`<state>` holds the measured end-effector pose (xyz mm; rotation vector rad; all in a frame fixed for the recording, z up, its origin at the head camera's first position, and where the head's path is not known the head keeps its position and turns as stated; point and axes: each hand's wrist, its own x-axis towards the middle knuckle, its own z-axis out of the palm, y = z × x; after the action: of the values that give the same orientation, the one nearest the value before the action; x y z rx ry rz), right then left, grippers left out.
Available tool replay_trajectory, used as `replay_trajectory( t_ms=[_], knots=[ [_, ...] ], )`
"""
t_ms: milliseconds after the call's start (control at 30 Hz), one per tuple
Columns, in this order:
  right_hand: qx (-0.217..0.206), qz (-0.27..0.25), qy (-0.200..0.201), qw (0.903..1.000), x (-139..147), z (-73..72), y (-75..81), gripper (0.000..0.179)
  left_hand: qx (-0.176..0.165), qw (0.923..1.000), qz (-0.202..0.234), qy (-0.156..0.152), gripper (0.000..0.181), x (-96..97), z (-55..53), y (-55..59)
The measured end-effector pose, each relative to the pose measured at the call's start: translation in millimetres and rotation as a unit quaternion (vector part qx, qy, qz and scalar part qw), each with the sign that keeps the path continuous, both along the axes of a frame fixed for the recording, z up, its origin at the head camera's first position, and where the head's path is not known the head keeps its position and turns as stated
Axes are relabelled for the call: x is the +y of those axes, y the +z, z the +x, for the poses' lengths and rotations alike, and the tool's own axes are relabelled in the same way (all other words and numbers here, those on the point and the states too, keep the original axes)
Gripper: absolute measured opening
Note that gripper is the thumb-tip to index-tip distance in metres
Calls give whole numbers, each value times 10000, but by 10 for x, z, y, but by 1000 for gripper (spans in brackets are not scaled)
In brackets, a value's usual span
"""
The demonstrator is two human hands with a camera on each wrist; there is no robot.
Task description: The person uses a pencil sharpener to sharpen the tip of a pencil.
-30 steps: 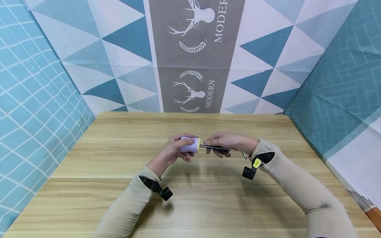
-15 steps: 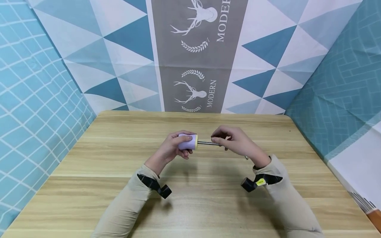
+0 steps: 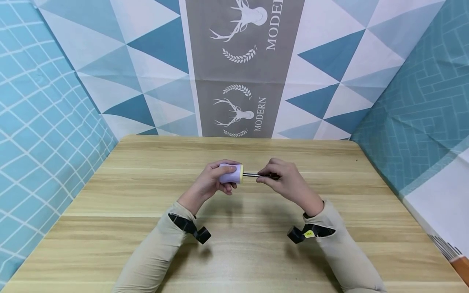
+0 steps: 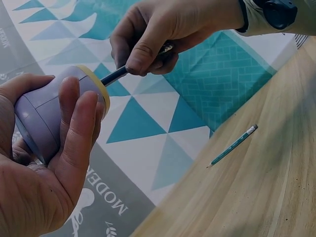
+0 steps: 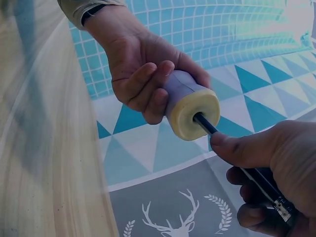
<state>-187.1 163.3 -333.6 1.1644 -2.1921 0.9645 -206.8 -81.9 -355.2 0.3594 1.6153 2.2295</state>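
My left hand [image 3: 205, 185] grips a lavender pencil sharpener [image 3: 229, 174], its thumb along the near side. The yellow-rimmed end faces right, and a dark pencil [image 3: 250, 175] sticks in its hole. Opposite, my right hand [image 3: 289, 183] pinches that pencil between thumb and fingers, a short way from the sharpener. In the right wrist view, the pencil's silver ferrule [image 5: 284, 208] shows under the curled fingers. Both hands are held above the table. The pencil's tip is hidden inside the sharpener.
A green pencil [image 4: 233, 145] lies on the wooden table [image 3: 234, 252], seen in the left wrist view. Patterned cloth walls [image 3: 161, 81] border the table at the back and sides. Each wrist carries a small black camera.
My right hand has turned at the wrist, shifted along the pencil and come back closer to the sharpener, fingers now more curled. The left hand with the sharpener stays nearly still.
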Motion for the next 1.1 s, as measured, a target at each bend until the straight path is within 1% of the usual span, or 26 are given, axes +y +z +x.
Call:
replay_trajectory(
  t_ms=[100, 167, 267, 333, 367, 467, 633, 767, 900, 1100],
  knots=[
    [-9, 26, 103, 9999, 10, -7, -18, 13, 23, 10000, -66, -31, 37, 2, 0, 4],
    [-133, 50, 127, 9998, 21, -6, -22, 11, 41, 9999, -99, -58, 40, 3, 1, 4],
    [-512, 128, 93, 9986, 43, 0, -12, 6, 55, 9999, -113, -94, 39, 5, 3, -2],
    [-873, 170, 39, 9960, 56, 8, 4, 3, 34, 9999, -109, -110, 38, 10, 4, -11],
    [-1067, 201, 18, 9941, 63, 8, 13, 1, 26, 9999, -107, -117, 37, 14, 4, -17],
    [-1586, 264, -56, 9870, 81, 13, 36, 4, 8, 9998, -99, -149, 35, 31, 3, -33],
    [-2133, 485, -121, 9757, 106, 10, 73, 9, 2, 9997, -123, -198, 35, 46, 2, -49],
    [-2583, 652, -173, 9637, 121, -3, 89, 13, -20, 9997, -140, -197, 37, 40, 8, -47],
    [-2877, 693, -210, 9550, 148, -14, 99, 14, -24, 9996, -149, -229, 40, 32, 8, -45],
    [-3087, 680, -286, 9483, 263, -40, 129, 15, -38, 9997, -176, -181, 37, 10, -8, -31]
  ],
)
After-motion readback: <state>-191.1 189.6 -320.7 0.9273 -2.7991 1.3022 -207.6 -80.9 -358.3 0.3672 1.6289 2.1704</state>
